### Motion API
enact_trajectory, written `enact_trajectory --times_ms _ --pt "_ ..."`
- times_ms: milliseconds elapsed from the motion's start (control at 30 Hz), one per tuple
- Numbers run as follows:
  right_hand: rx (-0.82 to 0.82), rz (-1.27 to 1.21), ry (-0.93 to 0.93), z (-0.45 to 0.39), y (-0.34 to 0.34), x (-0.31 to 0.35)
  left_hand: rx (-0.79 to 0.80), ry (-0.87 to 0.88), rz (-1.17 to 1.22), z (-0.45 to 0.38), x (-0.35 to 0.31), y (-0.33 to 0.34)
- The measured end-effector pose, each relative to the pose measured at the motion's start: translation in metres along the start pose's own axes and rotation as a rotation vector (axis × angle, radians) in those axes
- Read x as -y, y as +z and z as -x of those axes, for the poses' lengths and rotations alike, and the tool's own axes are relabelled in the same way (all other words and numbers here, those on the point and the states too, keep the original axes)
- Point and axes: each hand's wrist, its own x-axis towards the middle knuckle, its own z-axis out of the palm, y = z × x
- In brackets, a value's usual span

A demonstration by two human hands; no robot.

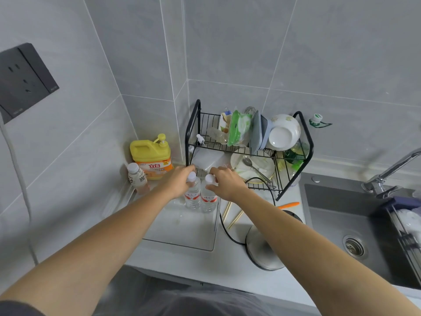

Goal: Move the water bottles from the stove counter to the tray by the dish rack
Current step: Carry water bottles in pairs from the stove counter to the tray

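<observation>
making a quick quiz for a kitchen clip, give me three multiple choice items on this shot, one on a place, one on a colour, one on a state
1. Where do the two water bottles stand?
A. in the sink
B. on the clear tray left of the dish rack
C. on the rack's top shelf

2. What colour is the detergent jug?
A. yellow
B. blue
C. red

3. What are the hands doing?
A. resting flat on the counter
B. each gripping a bottle near its cap
C. turning the tap

Answers:
1 B: the left water bottle and the right water bottle stand upright on the tray beside the dish rack.
2 A: the detergent jug is yellow.
3 B: the left hand and the right hand each hold one.
</observation>
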Motion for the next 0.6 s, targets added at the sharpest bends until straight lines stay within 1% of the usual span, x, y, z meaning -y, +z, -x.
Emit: enact_trajectory --times_ms 100,200,367,500,600 --pt "0.004 0.011 -0.015 0.002 -0.012 0.002 -0.023 -0.024 -0.057 0.002 -0.008 -0.013" --pt "-0.032 0.049 -0.041 0.002 -0.031 0.005 -0.079 -0.03 -0.103 0.004 -0.019 -0.032" --pt "-0.139 0.09 -0.08 0.01 -0.063 0.007 -0.231 -0.097 -0.167 0.018 -0.034 -0.06" --pt "-0.232 0.148 -0.116 0.023 -0.08 0.008 -0.361 -0.085 -0.269 0.035 -0.046 -0.074" --pt "-0.309 0.153 -0.107 0.038 -0.091 0.009 -0.414 -0.076 -0.337 0.047 -0.054 -0.081"
